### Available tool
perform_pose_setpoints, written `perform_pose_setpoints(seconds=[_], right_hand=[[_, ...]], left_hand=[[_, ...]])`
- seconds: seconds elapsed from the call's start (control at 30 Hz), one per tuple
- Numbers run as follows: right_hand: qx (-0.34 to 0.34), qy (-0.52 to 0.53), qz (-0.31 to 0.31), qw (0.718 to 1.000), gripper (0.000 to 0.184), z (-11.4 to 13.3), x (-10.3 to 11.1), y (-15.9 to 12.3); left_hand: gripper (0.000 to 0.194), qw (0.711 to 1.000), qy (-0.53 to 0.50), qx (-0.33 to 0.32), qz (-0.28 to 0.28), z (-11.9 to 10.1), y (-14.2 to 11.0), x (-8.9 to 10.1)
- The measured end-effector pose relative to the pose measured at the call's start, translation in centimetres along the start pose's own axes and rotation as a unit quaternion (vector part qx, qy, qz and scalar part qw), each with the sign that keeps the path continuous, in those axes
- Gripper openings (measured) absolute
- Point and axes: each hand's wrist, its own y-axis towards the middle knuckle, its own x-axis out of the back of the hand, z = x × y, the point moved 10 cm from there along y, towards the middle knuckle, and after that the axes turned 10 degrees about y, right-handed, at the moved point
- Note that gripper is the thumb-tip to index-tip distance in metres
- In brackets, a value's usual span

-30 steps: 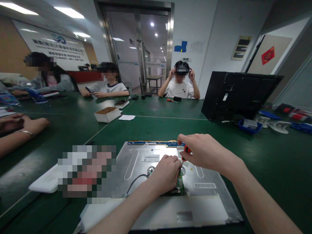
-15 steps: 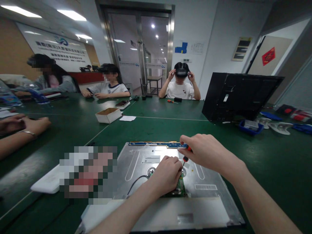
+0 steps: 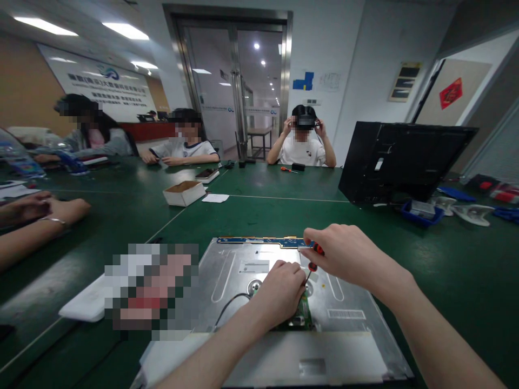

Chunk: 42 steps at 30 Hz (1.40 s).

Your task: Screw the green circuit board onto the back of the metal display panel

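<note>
1. The table (image 3: 259, 216) is broad, with a smooth, dull-green top crossed by pale seams.
2. On it, directly in front of the person, lies the flat metal panel (image 3: 348, 300): silvery, with pressed oblong grooves, round bosses and a pale band along its near side.
3. The black monitor housing (image 3: 405, 162), a tilted dark slab, stands beyond it to the right.
4. The right hand (image 3: 344, 251) grips the screwdriver (image 3: 312, 267) by its red-and-black handle; the thin shaft slants down towards the left hand.
5. The left hand (image 3: 284, 289) curls over the middle of the panel, fingertips bunched by the shaft's lower end – whether they pinch anything I cannot tell.
6. The blue strip board (image 3: 251, 241) runs along the panel's far edge; the green circuit board (image 3: 303, 313) shows partly beneath the left hand, with the thin black cable (image 3: 229, 304) curving to its left.
7. Compared with the earlier frames, the whole view sits slightly further right; both hands keep nearly the same pose.
8. Green tabletop stretches from the panel's far edge to the cardboard box (image 3: 184, 193) and the monitor housing – both well apart from the hands.
</note>
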Motion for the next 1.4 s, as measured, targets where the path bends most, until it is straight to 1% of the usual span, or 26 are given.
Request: perform_pose_setpoints(seconds=[0.07, 0.13, 0.2, 0.27, 0.37, 0.4, 0.5, 0.53, 0.6, 0.67, 0.83, 0.93, 1.07, 1.13, 1.23, 1.27, 1.4], right_hand=[[0.014, 0.025, 0.0, 1.0, 0.009, 0.1, 0.0, -0.19], [0.031, 0.051, -0.001, 0.998, 0.014, 0.27, -0.01, -0.4], [0.036, 0.055, -0.004, 0.998, 0.015, 0.3, 0.01, -0.47], [0.024, 0.033, -0.01, 0.999, 0.016, 0.13, 0.05, -0.35], [0.003, -0.001, -0.01, 1.0, 0.026, -0.03, -0.01, -0.06], [0.002, -0.004, -0.007, 1.0, 0.026, -0.01, -0.06, 0.0], [0.014, 0.018, -0.008, 1.0, 0.013, 0.19, -0.07, -0.07], [0.023, 0.034, -0.009, 0.999, 0.012, 0.3, -0.05, -0.16], [0.042, 0.059, -0.011, 0.997, 0.017, 0.55, -0.05, -0.33], [0.049, 0.059, -0.014, 0.997, 0.018, 0.64, -0.06, -0.37], [0.018, 0.008, -0.025, 0.999, 0.02, 0.24, -0.08, 0.01], [0.029, 0.029, -0.023, 0.999, 0.01, 0.45, -0.08, -0.08], [0.062, 0.075, -0.016, 0.995, 0.014, 0.9, -0.02, -0.48], [0.051, 0.058, -0.019, 0.997, 0.014, 0.68, 0.07, -0.41], [0.02, 0.02, -0.02, 0.999, 0.025, 0.16, 0.09, -0.11], [0.018, 0.014, -0.018, 1.0, 0.026, 0.13, 0.08, -0.05], [0.042, 0.042, -0.014, 0.998, 0.007, 0.48, 0.12, -0.22]], left_hand=[[0.012, 1.0, -0.001, -0.001, 0.003, -0.03, 0.02, 0.0], [0.011, 1.0, -0.005, -0.002, 0.005, -0.05, 0.04, -0.02], [0.011, 1.0, -0.006, -0.002, 0.004, -0.03, 0.05, -0.09], [0.011, 1.0, -0.002, -0.003, 0.003, -0.02, 0.04, -0.15], [0.01, 1.0, 0.005, -0.005, -0.003, -0.06, 0.0, -0.1], [0.01, 1.0, 0.005, -0.006, -0.003, -0.07, -0.01, -0.09], [0.011, 1.0, 0.002, -0.006, 0.001, -0.05, 0.01, -0.08], [0.012, 1.0, -0.001, -0.006, 0.001, -0.05, 0.03, -0.07], [0.012, 1.0, -0.007, -0.006, 0.003, -0.07, 0.07, -0.06], [0.012, 1.0, -0.011, -0.004, 0.006, -0.08, 0.1, -0.07], [0.009, 1.0, 0.003, 0.004, 0.006, -0.05, 0.06, 0.09], [0.01, 1.0, -0.004, 0.003, 0.008, -0.04, 0.06, 0.06], [0.012, 1.0, -0.019, -0.001, 0.004, -0.02, 0.09, 0.07], [0.01, 1.0, -0.013, 0.001, 0.004, 0.01, 0.08, 0.06], [0.009, 1.0, 0.003, 0.001, 0.008, -0.04, 0.06, -0.03], [0.009, 1.0, 0.005, -0.001, 0.009, -0.09, 0.06, -0.05], [0.011, 1.0, -0.003, -0.005, 0.009, -0.13, 0.07, -0.1]])
